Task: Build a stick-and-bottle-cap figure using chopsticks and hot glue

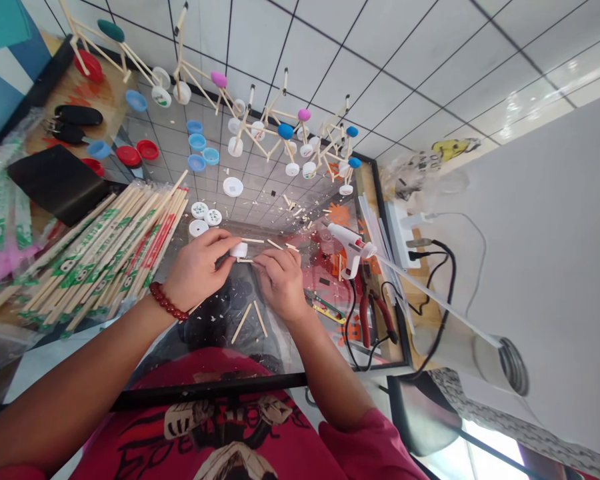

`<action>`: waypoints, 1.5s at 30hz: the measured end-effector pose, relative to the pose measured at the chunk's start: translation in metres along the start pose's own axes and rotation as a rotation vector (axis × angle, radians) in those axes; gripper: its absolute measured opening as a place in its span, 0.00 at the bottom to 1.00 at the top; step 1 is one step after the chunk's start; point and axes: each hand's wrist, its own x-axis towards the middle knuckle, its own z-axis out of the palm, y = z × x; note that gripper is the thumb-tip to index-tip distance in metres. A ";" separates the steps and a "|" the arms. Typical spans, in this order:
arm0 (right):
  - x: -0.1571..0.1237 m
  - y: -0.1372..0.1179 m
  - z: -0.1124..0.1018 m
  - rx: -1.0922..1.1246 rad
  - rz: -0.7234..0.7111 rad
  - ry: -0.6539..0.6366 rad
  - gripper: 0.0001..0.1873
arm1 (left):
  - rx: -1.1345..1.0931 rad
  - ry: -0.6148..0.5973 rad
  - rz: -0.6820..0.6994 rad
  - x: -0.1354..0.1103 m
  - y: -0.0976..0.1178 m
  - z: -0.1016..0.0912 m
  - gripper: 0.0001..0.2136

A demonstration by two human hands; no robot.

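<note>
left hand (196, 268): closed round a white cap (239, 250), thumb and fingers pinching it. Looks like it steadies the cap so its side faces the stick.
right hand (281, 279): narrow pinch on a short stick (245, 260), tip touching the cap. Probably lining up a joint.
location: cap and stick sit between the two hands, over the middle of the tabletop (260, 200).
glue gun (351, 248): 1, propped on its stand near the right edge, just beside the right hand. Likely parked within reach.
pliers (364, 319): 1, red handles, right edge, nearer the person than the gun.
cut sticks (241, 323): 2, lying in a V by the near edge, below the hands.
white caps (200, 210): 3 clustered just left of the held one, plus 1 further back.
blue caps (197, 142): 4 grouped toward the far edge.
red caps (129, 155): 2 side by side, far-left area.
chopsticks (105, 253): wrapped bundle fanned along the left edge. Too overlapped to count.
stick-and-cap frames (280, 130): along the far edge, at least 3. Exact count unclear.
</note>
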 end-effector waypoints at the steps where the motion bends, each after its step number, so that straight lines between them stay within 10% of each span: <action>1: 0.000 0.000 0.000 -0.004 0.007 -0.004 0.11 | -0.001 -0.001 -0.003 0.000 0.000 0.000 0.14; 45: 0.000 -0.007 -0.007 -0.024 0.146 -0.129 0.08 | 0.044 0.053 0.074 -0.002 -0.002 0.004 0.13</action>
